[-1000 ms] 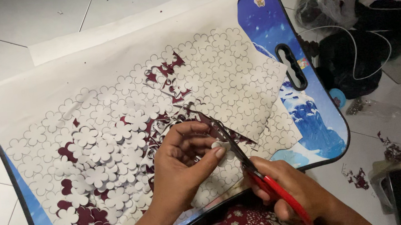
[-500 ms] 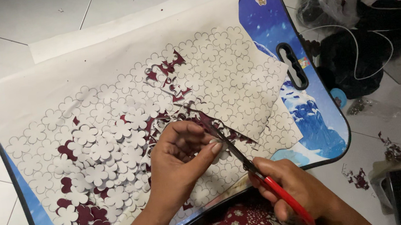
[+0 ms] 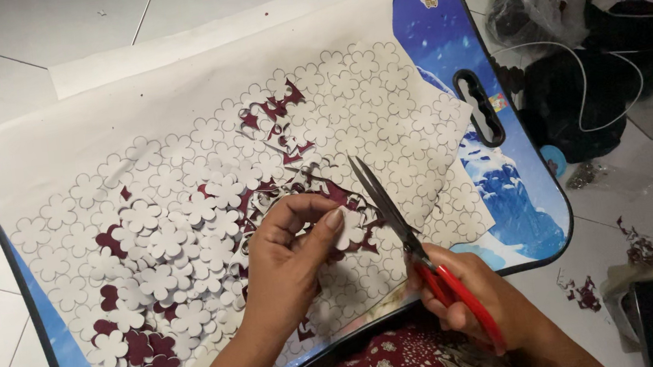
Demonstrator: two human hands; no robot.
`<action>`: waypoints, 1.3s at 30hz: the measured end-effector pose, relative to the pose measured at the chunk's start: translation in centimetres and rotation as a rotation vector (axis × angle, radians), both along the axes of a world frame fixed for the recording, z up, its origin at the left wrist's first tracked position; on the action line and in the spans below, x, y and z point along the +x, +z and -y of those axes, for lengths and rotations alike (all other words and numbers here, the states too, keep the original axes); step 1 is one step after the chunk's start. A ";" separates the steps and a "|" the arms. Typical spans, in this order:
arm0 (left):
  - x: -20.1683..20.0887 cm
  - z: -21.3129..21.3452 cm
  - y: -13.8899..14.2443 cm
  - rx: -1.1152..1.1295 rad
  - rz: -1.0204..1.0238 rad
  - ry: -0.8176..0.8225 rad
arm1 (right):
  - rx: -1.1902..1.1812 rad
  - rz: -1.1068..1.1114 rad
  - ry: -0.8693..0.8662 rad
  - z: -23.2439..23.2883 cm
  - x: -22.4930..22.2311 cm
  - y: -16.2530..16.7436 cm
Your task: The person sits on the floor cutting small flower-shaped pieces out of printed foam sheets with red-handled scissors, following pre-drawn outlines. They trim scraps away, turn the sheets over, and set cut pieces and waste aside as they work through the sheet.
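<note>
In the head view, the left hand [image 3: 289,253] pinches a small white paper flower piece [image 3: 348,228] between thumb and fingers, with the other fingers curled. The piece is still joined to the big white sheet of flower shapes [image 3: 199,141] that lies under and past the hand. The right hand [image 3: 479,297] is closed around the red handles of the long grey-bladed scissors [image 3: 406,232]. The blades are almost together and point up and away from the right hand, just beside the left thumb.

Half a second ago the blades sat lower and closer to the left fingers, with the tip under them. Now the tip has slid further out past the fingers, so the cut along the flower's edge looks like it has gone forward a bit. The left thumb has moved up onto the piece to hold it flat. The sheet itself has not moved.

Dark red paper [image 3: 149,351] shows through the cut-out gaps near the left wrist. All of it rests on a blue picture board with a black rim [image 3: 506,179] that lies on the white tiled floor [image 3: 1,57]. Beyond the right hand are dark bags and a white cord [image 3: 601,78].
</note>
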State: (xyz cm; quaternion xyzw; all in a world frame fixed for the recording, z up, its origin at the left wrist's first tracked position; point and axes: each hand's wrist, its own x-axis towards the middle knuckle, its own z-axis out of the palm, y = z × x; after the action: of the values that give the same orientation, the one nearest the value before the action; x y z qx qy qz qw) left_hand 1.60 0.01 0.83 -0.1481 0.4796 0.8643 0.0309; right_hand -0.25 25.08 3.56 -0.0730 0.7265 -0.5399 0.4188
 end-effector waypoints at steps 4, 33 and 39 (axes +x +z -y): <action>-0.1 0.0 0.1 0.007 0.067 -0.025 | 0.043 -0.122 0.094 0.4 -0.2 -0.1; 0.8 -0.4 4.0 -0.156 0.022 -0.025 | 0.142 -0.262 0.242 1.5 -0.4 2.0; 0.8 -0.3 4.2 -0.213 0.022 -0.033 | 0.129 -0.288 0.238 1.5 -0.3 2.1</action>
State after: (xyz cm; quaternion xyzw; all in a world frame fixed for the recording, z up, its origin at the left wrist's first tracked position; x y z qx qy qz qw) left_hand 2.38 0.32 5.07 -0.1522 0.5709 0.8061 0.0344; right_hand -0.60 23.59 5.63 -0.2078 0.7984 -0.4227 0.3752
